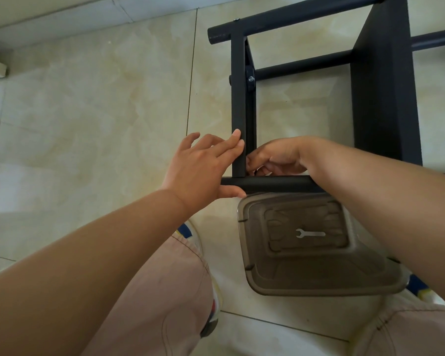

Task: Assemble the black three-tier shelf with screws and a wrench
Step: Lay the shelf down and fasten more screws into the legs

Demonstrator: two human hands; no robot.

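The black shelf frame (238, 98) lies on its side on the tiled floor, with round tubes and a flat black panel (385, 93). My left hand (203, 168) rests with straight fingers against the frame's upright bar, its thumb under the near tube (275, 183). My right hand (275, 156) reaches into the corner where that bar meets the near tube, its fingers curled and pinching something small that I cannot make out. A small silver wrench (310, 233) lies in a brown plastic tub (254, 273) just below the frame. A screw head (250, 78) shows on a bracket further up.
My knees in pink trousers and my shoes flank the tub at the bottom. A pale wall base (62, 19) runs along the top left, and open beige tiles stretch to the left of the frame.
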